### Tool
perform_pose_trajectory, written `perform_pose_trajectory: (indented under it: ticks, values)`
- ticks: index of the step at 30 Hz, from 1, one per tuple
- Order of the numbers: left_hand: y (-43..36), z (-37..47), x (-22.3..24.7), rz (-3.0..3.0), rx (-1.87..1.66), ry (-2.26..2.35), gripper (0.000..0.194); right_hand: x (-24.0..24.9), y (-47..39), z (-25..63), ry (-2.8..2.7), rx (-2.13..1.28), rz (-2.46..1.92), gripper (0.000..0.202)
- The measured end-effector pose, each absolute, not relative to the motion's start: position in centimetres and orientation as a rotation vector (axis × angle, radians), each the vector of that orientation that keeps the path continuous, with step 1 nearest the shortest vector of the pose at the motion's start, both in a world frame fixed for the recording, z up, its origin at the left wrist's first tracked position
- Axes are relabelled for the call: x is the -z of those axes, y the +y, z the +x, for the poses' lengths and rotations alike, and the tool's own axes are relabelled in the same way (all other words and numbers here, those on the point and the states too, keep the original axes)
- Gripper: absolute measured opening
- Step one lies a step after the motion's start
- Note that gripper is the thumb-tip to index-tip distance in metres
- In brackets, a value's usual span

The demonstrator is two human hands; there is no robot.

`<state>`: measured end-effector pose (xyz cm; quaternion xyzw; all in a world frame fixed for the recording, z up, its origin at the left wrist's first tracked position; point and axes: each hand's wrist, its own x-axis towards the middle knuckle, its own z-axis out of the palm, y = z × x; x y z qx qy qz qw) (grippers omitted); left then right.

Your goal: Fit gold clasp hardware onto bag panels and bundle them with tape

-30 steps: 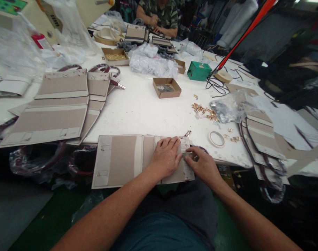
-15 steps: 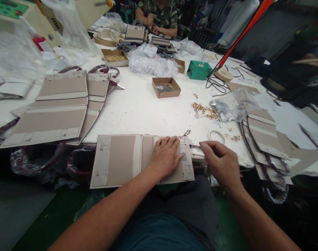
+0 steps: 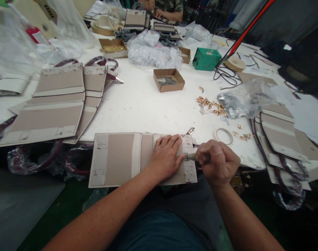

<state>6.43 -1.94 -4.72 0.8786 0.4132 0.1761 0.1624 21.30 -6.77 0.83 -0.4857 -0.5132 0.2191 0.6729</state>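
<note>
A flat beige bag panel (image 3: 122,160) with pale strips lies along the table's near edge. My left hand (image 3: 165,155) rests palm down on its right part, fingers stretched out. My right hand (image 3: 218,162) is wrapped round a tapered grey-beige tool (image 3: 192,157) whose exact kind I cannot make out. The tool's narrow end meets a small metal plate (image 3: 185,157) near the panel's right end, close to my left thumb. A strap tip with a metal fitting (image 3: 191,131) sticks out beyond the panel's far edge.
More bag panels with wrapped handles lie left (image 3: 56,101) and right (image 3: 277,122). Beyond are a cardboard box (image 3: 171,87) of small metal parts, gold-coloured fittings (image 3: 206,103), a tape ring (image 3: 224,136) and a green box (image 3: 206,59). A co-worker (image 3: 171,8) sits opposite.
My right hand has turned and moved in towards the panel, bringing the tool's end onto the metal plate. My left hand stays on the panel. The view has shifted slightly.
</note>
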Motion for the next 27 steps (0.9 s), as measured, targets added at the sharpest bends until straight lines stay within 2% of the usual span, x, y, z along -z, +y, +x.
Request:
perform_pose_trajectory:
  ticks: [7,14,16,20,22,27]
  values:
    - [-1.9,6.5,4.6,2.503,-0.501,1.171,0.060,0.5,-6.3,22.1,-1.156,-0.515,-1.147,0.029]
    - [-1.6,6.1,4.6,2.535,-0.558,1.190,0.055,-1.1,-5.7,23.2,-1.176,-0.864,-1.522,0.041]
    - [-1.4,6.0,4.7,2.550,-0.561,1.182,0.056,-2.1,-4.6,25.6,-1.229,-0.759,-1.701,0.040]
    - [-1.2,5.9,5.1,2.570,-0.579,1.192,0.056,-2.4,-0.3,34.3,-1.357,-0.312,-2.230,0.028]
    - [-1.1,5.9,5.5,2.587,-0.592,1.188,0.057,-1.6,2.2,38.7,-1.327,-0.247,-2.468,0.034]
    - [-1.1,5.7,6.2,2.607,-0.622,1.175,0.059,0.9,6.5,43.7,-1.304,-0.277,-2.598,0.040]
